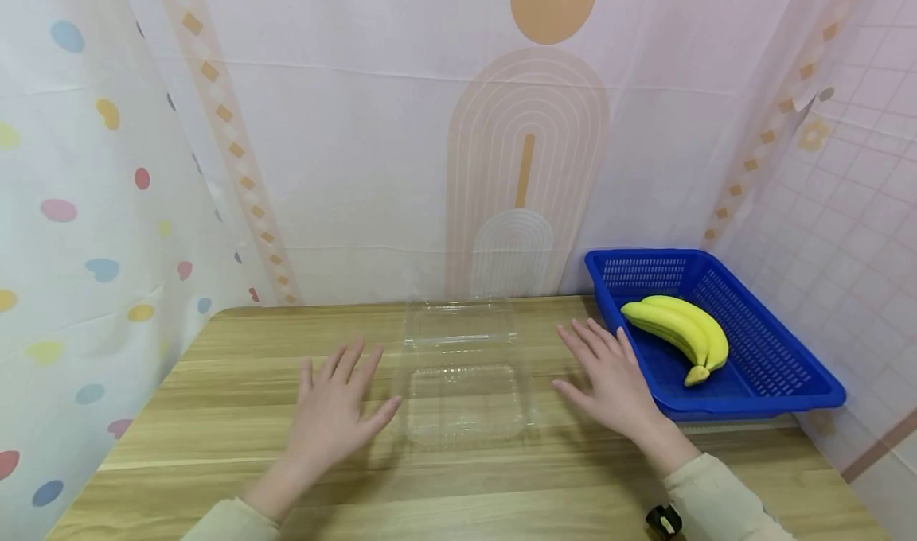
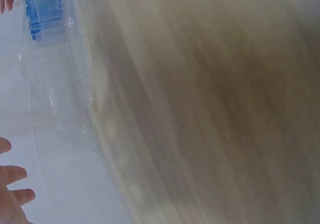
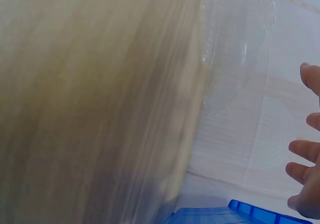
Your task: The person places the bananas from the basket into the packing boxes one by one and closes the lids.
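Note:
A clear plastic clamshell box [image 1: 464, 402] stands on the wooden table with its lid [image 1: 460, 321] raised at the back. To its left my left hand [image 1: 333, 406] hovers with fingers spread, holding nothing. My right hand [image 1: 609, 378] is on the other side, fingers straight and apart, between the box and a blue plastic basket [image 1: 774, 404]. Inside that basket lie yellow bananas [image 1: 677, 330], joined at a stem pointing toward the front. In the right wrist view, the fingers [image 3: 302, 149] show at the right edge, with nothing in them.
The wooden table [image 1: 215, 414] ends at a patterned curtain [image 1: 358, 167] behind and at the sides. A black band [image 1: 663, 520] sits by the right sleeve cuff. The basket fills the table's right rear corner.

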{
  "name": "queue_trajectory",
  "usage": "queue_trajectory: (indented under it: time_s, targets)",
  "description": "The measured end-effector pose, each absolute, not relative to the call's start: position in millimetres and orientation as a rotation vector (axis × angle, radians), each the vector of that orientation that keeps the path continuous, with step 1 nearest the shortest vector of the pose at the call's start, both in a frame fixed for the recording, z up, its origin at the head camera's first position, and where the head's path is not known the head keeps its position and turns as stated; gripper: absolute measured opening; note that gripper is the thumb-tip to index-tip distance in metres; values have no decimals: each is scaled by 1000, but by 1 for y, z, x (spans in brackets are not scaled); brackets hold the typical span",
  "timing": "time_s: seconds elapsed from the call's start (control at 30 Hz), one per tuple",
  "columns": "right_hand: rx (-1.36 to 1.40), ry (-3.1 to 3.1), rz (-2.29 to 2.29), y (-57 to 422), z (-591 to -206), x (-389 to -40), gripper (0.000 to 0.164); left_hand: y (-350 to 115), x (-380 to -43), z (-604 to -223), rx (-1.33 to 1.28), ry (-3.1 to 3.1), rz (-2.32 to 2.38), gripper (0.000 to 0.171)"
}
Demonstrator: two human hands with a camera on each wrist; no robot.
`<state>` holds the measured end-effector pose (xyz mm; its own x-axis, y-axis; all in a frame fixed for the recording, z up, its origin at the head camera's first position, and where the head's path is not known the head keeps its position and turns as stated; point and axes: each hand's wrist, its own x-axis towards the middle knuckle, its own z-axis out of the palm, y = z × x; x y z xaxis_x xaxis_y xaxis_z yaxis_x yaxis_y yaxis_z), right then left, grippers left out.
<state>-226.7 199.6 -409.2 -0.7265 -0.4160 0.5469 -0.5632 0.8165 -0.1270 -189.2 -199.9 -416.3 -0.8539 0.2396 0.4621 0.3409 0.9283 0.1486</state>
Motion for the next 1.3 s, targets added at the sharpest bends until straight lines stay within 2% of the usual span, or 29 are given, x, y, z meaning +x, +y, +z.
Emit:
queue_trajectory:
  time_s: [0.2, 0.6, 0.87, 1.03, 1.3]
  targets:
    - [733, -2396, 388, 203, -412, -226, 74, -196, -190, -418, -414, -2579, -414, 73]
    - [778, -2301, 343, 208, -405, -225, 77, -191, -195, -407, -280, -2628, -1036, 67]
    - [761, -2340, 354, 214, -395, -223, 77, -193, -197, -406, -101, -2664, -1439, 67]
    - [751, -2350, 366, 218, -392, -223, 73, -193, -198, -407, -60, -2659, -1539, 64]
    - [770, -2299, 389, 227, -384, -222, 71, -192, -202, -409, -15, -2483, -1978, 63]
